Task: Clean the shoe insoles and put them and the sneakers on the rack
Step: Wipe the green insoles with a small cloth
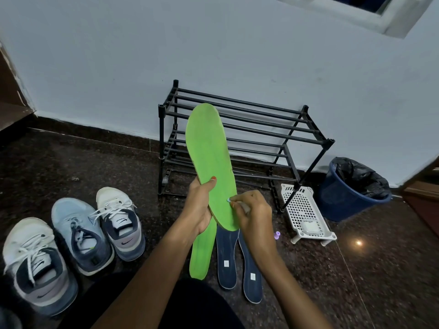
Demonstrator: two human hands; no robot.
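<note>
Head view: a green insole [209, 150] is gripped near its heel by the left hand [198, 210], thumb laid on its face, toe tilted up in front of the black rack [249, 119]. A small pale object [245, 206] is pinched in the right hand [255, 214], its tip touching the insole. On the floor [356, 281] below, a second green insole [200, 255] and two dark blue insoles [226, 252] are laid. Three sneakers [78, 233] are stood at left.

Swoosh logo on tongue and heel side of rightmost white sneaker [120, 224]; small lettering above tongue swoosh too blurred to read. Another swoosh on heel side of leftmost sneaker [35, 264]. Navy insoles [227, 245] each carry white square tag [226, 264], print unreadable.
</note>
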